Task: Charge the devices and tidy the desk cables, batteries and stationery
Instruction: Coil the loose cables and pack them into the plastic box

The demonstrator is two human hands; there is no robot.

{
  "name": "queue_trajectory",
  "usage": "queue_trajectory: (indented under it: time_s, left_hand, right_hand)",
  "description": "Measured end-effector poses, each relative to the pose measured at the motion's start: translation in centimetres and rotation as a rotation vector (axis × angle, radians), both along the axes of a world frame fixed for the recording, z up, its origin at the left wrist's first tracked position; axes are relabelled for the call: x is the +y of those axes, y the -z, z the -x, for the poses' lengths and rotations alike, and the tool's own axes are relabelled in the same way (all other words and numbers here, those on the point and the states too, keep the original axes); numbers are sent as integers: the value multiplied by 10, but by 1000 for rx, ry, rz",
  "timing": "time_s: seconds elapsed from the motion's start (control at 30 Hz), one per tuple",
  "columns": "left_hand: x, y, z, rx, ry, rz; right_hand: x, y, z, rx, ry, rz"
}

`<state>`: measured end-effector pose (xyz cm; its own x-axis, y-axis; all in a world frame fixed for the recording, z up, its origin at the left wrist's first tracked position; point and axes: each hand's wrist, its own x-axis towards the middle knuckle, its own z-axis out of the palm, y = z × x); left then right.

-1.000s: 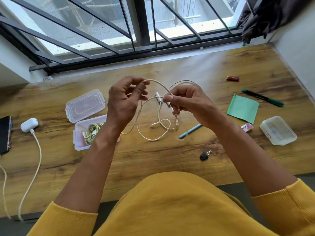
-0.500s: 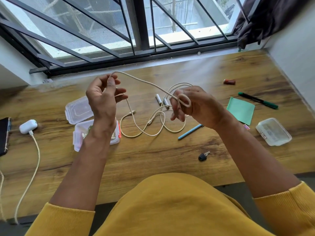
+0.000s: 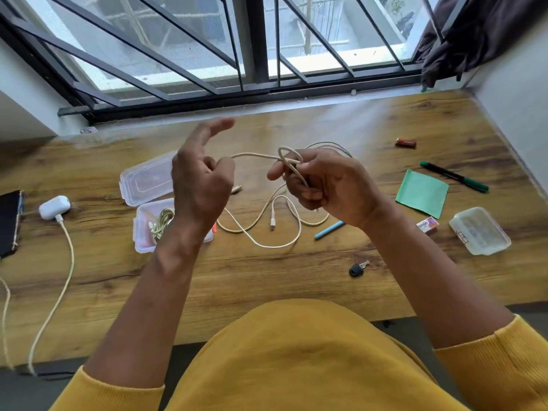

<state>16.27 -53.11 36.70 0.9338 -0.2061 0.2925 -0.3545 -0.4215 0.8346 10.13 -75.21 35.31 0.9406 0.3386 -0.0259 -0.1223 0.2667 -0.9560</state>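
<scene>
A long cream cable (image 3: 275,229) trails in loose curves over the wooden desk (image 3: 267,280), with one plug lying free at the middle. My right hand (image 3: 326,188) grips a small loop of it above the desk. From that loop the cable runs left into my left hand (image 3: 201,188), whose lower fingers curl round it while the forefinger points up, blurred. A clear box (image 3: 142,241) under my left wrist holds another coiled cable. A white charging case (image 3: 55,206) with its own cable plugged in lies at the far left.
The box's clear lid (image 3: 145,182) lies behind it. A dark phone (image 3: 9,221) sits at the left edge. To the right are a red battery (image 3: 405,143), green marker (image 3: 453,180), green paper (image 3: 422,192), blue pen (image 3: 329,229), eraser (image 3: 427,226), closed clear box (image 3: 479,231) and key (image 3: 357,269).
My left hand swung out to the left, drawing the cable along, then came back toward the right hand. The right hand has gathered a loop of cable in its fingers.
</scene>
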Motion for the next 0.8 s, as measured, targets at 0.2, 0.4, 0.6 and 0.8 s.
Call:
queue_trajectory:
  time_s: [0.2,0.4,0.6,0.8]
  left_hand:
    - [-10,-13,8,-52,363,-7]
    - [11,14,-17,-18,97,-66]
    - [27,26,-27,78,-56,-79]
    - [24,5,-19,145,118,19]
  right_hand:
    - [11,-5,-3,-51,-33,59]
    - [12,-10,4,-45,-124,58]
    - [12,-19,9,-52,-168,85]
    - [19,-23,4,-8,-107,115]
